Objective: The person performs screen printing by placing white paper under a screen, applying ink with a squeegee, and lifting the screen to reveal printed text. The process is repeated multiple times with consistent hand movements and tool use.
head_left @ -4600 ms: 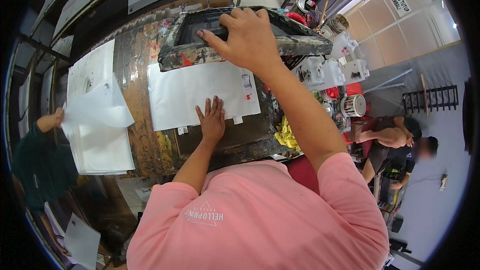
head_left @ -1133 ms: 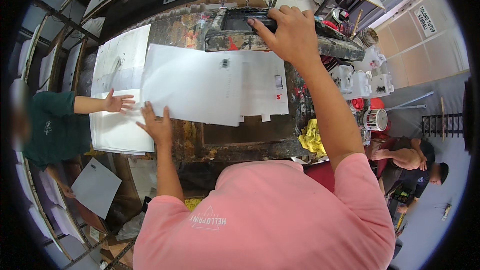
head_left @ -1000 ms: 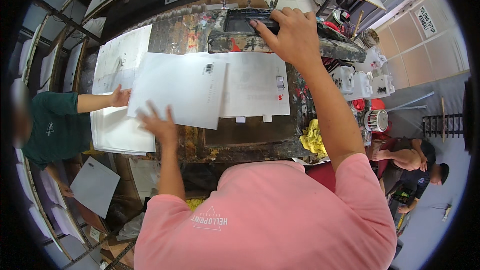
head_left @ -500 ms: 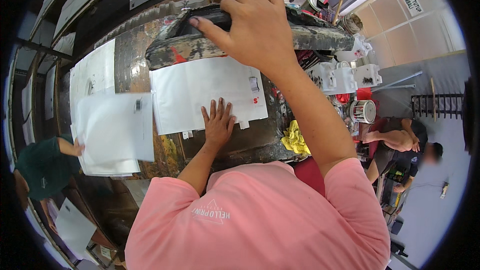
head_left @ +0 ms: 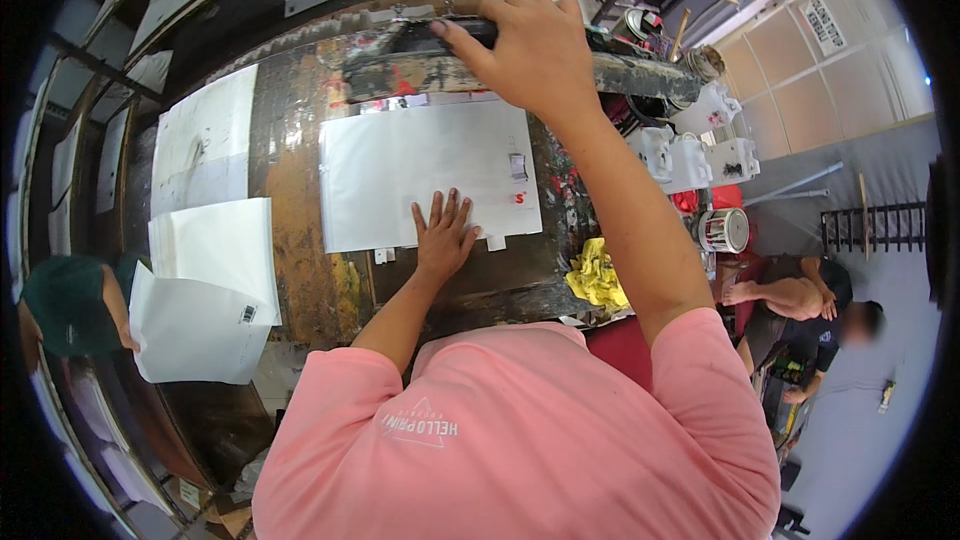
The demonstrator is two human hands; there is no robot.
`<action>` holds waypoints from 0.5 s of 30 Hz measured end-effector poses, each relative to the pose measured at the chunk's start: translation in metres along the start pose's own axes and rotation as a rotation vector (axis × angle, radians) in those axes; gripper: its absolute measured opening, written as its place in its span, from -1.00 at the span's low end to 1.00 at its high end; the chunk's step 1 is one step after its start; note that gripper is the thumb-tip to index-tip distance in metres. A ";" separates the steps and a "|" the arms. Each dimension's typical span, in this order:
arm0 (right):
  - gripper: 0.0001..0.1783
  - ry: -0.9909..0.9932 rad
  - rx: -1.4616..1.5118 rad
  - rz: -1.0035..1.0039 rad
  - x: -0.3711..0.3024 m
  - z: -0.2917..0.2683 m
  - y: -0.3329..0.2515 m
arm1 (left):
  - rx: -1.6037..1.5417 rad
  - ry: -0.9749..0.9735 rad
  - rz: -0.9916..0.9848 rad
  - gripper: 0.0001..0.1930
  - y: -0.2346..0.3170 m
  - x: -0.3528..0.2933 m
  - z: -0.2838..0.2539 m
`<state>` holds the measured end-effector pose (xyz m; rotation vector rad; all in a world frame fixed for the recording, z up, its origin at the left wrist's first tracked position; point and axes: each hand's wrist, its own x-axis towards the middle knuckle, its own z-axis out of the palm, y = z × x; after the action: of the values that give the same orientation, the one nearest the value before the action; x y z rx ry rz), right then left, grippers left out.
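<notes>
Paint stains cover your table [head_left: 290,165], where a white sheet [head_left: 395,155] already lies flat beneath your spread left hand [head_left: 446,230], your right hand [head_left: 540,50] grips the raised frame [head_left: 640,80], not yet down, and a co-worker's hand [head_left: 131,342] holds a marked sheet [head_left: 195,335].

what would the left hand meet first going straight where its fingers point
Likely the near bar of the paint-stained frame, past the white sheet under the left hand; height is unclear, so it might pass beneath.

Crumpled yellow cloth [head_left: 597,278], white bucket [head_left: 726,230]
</notes>
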<state>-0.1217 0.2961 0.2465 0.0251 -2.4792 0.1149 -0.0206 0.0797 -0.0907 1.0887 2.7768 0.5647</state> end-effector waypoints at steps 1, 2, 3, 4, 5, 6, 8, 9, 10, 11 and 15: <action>-0.39 0.109 -0.006 -0.060 -0.003 0.001 -0.002 | -0.016 -0.011 -0.007 -0.26 0.001 0.000 -0.005; -0.35 0.052 -0.009 -0.041 -0.007 -0.001 -0.005 | -0.032 -0.020 -0.015 -0.23 0.002 0.002 -0.009; -0.32 -0.007 -0.013 -0.017 -0.013 -0.002 -0.008 | -0.088 0.034 -0.054 -0.13 0.010 0.005 -0.025; -0.28 -0.073 -0.013 0.012 -0.023 -0.001 -0.011 | -0.472 0.125 -0.058 -0.09 0.021 0.005 -0.049; -0.27 -0.104 -0.008 -0.007 -0.039 0.000 -0.014 | -0.859 0.212 -0.064 -0.06 0.034 0.003 -0.076; -0.29 -0.159 -0.002 -0.002 -0.062 0.002 -0.018 | -1.245 0.307 -0.072 -0.02 0.044 -0.003 -0.102; -0.31 -0.256 0.007 -0.011 -0.107 0.013 -0.025 | -1.815 0.405 0.023 0.00 0.049 -0.015 -0.136; -0.36 -0.388 0.043 -0.003 -0.132 0.023 -0.021 | -2.122 0.400 -0.284 -0.03 0.053 -0.026 -0.138; -0.38 -0.524 0.075 0.013 -0.160 0.035 -0.014 | -2.408 0.375 -0.623 -0.05 0.057 -0.038 -0.137; -0.42 -0.622 0.074 -0.010 -0.185 0.045 -0.007 | -2.335 0.305 -0.664 -0.07 0.056 -0.052 -0.127; -0.41 -0.633 0.168 -0.019 -0.256 0.088 -0.008 | -2.177 0.075 -0.797 -0.10 0.002 -0.068 -0.048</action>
<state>0.0272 0.2777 0.0212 0.1817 -3.0910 0.3530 0.0201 0.0205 -0.0478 -0.5043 0.8237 2.2005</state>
